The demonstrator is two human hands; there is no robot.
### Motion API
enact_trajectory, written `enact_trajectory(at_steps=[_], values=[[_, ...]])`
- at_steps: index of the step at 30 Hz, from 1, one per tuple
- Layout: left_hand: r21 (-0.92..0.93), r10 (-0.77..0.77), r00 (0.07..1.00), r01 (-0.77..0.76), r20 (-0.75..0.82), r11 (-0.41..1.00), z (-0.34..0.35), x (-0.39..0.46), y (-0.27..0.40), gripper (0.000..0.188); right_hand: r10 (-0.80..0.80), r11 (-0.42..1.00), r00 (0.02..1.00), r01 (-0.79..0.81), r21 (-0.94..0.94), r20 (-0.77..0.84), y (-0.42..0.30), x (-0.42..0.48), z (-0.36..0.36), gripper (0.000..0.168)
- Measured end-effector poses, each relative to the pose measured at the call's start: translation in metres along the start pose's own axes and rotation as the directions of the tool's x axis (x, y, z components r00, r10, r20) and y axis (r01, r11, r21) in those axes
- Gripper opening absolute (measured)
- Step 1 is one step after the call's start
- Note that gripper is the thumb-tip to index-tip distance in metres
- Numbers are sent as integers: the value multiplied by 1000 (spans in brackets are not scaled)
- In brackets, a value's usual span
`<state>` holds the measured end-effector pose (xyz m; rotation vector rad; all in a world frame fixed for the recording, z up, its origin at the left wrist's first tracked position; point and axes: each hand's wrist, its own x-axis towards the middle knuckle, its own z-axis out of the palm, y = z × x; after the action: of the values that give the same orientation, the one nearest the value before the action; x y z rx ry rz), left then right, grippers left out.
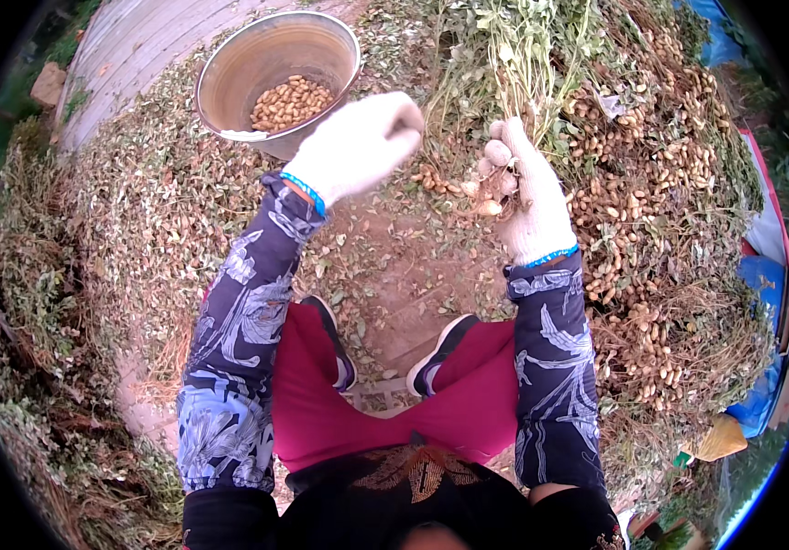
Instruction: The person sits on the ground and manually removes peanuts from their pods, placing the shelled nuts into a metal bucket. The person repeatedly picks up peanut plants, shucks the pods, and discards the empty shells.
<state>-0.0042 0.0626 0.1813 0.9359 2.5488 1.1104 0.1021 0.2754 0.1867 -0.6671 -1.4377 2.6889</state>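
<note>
My right hand (535,185), in a white knit glove with a blue cuff, grips a bunch of peanut plants (521,75) at the base of the stems. Leafy tops point away from me, and a few peanut pods (489,206) hang by the palm. My left hand (360,148), gloved alike and slightly blurred, is held in front of a metal bucket (229,75), overlapping its near right side in view. Its fingers curl toward the thumb; whether anything is inside them is hidden. Loose peanuts (291,103) lie in the bottom of the bucket.
A large heap of peanut plants with pods (642,199) lies on my right. Dry leaf litter (161,172) covers the ground around the bucket. Pulled vines (30,330) are piled at far left. Blue sheeting (765,385) edges the right side. My shoes (442,350) rest between the piles.
</note>
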Motion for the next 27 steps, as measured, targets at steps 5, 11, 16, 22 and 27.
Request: enact_trajectory(at_steps=[5, 11, 16, 22, 27], values=[[-315, -14, 965, 99, 261, 944, 43, -25, 54, 52, -43, 997, 994, 36, -70, -99, 2, 1, 1, 21], [-697, -88, 950, 281, 300, 660, 59, -43, 56, 47, -134, 970, 982, 104, -220, -130, 3, -4, 7, 24], [-665, -251, 866, 494, 433, 560, 65, -45, 65, 39, -149, 942, 975, 89, -323, -166, 11, -2, 1, 30], [-292, 89, 955, -2, 284, 957, 45, -48, 41, 35, 5, 950, 994, -40, -310, -112, 11, -10, -5, 33], [-62, 74, 982, -64, 175, 996, -13, -44, 34, 26, -147, 918, 958, 40, -395, -246, -11, -9, -33, 31]])
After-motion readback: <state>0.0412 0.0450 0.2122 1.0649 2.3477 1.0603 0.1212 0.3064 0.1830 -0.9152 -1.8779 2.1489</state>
